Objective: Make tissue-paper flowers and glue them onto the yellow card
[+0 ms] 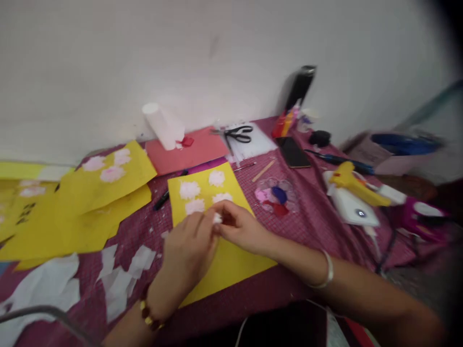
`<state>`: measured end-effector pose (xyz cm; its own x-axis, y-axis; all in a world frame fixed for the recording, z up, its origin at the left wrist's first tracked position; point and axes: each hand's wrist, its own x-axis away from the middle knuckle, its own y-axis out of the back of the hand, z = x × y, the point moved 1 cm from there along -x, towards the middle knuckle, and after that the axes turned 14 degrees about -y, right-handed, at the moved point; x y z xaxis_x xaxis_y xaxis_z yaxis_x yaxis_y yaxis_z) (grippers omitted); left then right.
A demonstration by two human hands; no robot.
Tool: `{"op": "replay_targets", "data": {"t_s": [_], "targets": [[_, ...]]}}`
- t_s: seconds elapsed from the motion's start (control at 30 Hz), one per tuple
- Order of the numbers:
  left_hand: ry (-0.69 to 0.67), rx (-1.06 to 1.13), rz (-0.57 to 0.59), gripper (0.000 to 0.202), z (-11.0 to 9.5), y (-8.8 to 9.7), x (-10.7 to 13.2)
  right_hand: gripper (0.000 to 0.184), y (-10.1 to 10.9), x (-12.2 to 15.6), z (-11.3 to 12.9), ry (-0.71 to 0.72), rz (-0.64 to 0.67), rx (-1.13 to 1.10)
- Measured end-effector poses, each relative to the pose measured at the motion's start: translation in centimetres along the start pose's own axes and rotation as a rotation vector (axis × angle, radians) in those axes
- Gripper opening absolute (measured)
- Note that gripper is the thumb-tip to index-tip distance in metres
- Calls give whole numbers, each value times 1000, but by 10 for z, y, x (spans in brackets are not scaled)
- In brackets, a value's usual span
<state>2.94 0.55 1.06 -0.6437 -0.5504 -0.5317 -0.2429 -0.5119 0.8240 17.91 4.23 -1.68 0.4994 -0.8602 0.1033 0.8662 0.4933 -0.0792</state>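
Both of my hands meet over a yellow paper sheet (231, 262) lying on the maroon checked cloth (311, 226). My left hand (188, 250) and my right hand (240, 226) pinch a small white tissue wad (217, 218) between their fingertips. Several white fluffy tissue patches (190, 189) are stuck on the sheet's far half. A beaded bracelet is on my left wrist, a silver bangle on my right.
More yellow sheets with pink patches (108, 173) lie at the left, torn white tissue pieces (119, 277) in front. A red sheet (188, 152), a white cup (162, 125), scissors (237, 134), a phone (292, 152), a paint palette (277, 195) and a yellow glue gun (352, 183) sit behind and right.
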Motion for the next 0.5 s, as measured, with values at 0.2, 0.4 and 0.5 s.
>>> {"op": "replay_targets", "data": {"t_s": [0.2, 0.4, 0.5], "targets": [[110, 583, -209, 28, -5, -13, 11, 15, 9, 8, -1, -101, 67, 11], [904, 1537, -197, 8, 6, -14, 13, 37, 7, -1, -17, -346, 145, -356], [1162, 1796, -254, 11, 10, -20, 14, 33, 11, -5, -17, -303, 91, -410]]}}
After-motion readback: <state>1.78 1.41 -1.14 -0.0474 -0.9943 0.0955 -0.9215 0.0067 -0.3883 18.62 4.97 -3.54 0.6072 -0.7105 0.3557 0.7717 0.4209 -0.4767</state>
